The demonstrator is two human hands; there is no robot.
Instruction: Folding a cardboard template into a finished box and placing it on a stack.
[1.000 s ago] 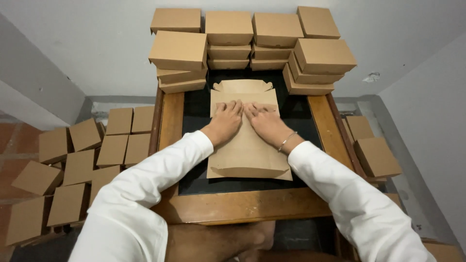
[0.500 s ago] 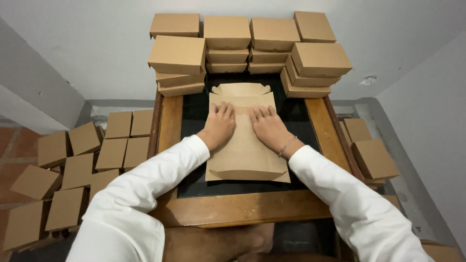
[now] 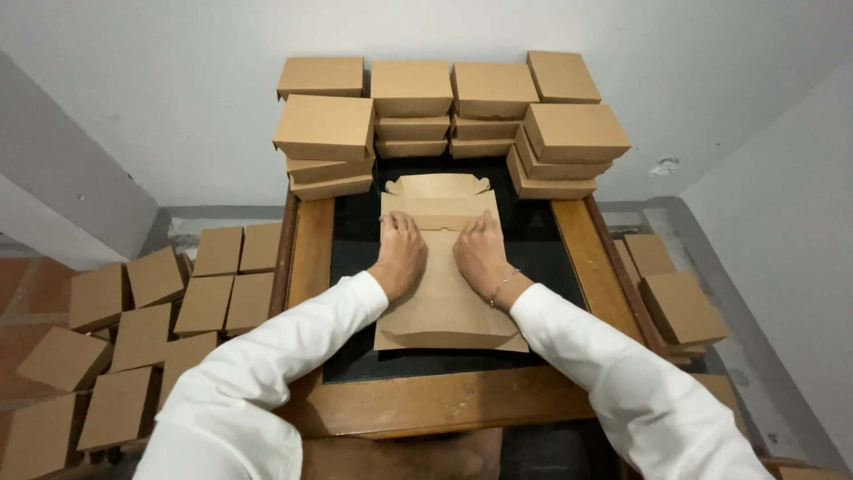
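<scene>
A flat brown cardboard box blank lies lengthwise on the black top of a small wooden-framed table. My left hand and my right hand press palm-down side by side on its upper half, fingers pointing away from me toward a crease. The blank's far flap, with a notched edge, is raised slightly beyond my fingertips. Both arms wear white sleeves; a thin bracelet sits on my right wrist.
Stacks of closed brown boxes fill the table's far end against the white wall. Several more boxes cover the floor at left, and a few boxes lie on the floor at right.
Both hands have slid a little toward me along the blank, and the far flap now stands up more beyond my fingers.
</scene>
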